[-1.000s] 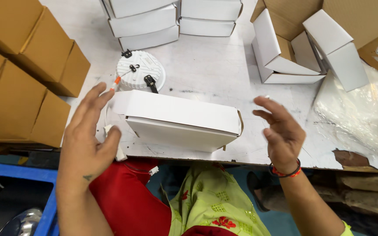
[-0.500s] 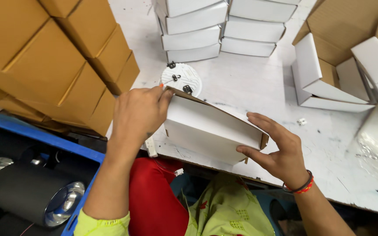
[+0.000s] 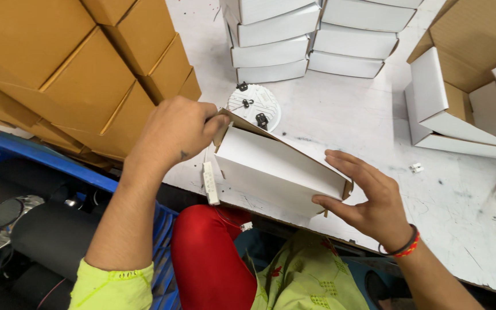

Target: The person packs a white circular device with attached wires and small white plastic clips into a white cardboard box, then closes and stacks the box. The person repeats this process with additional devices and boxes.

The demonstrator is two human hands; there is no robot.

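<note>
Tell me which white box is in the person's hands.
The white box at the table's near edge, tilted, between left hand and right hand. The other white boxes sit stacked or open farther back, untouched.

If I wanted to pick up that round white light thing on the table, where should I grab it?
Grab the round white light by its rim, reaching down from above. It lies flat on the table, so only the edge gives fingers a hold. Probably best to pinch the far and right edges: the white box held by the left hand and right hand crowds the near side.
</note>
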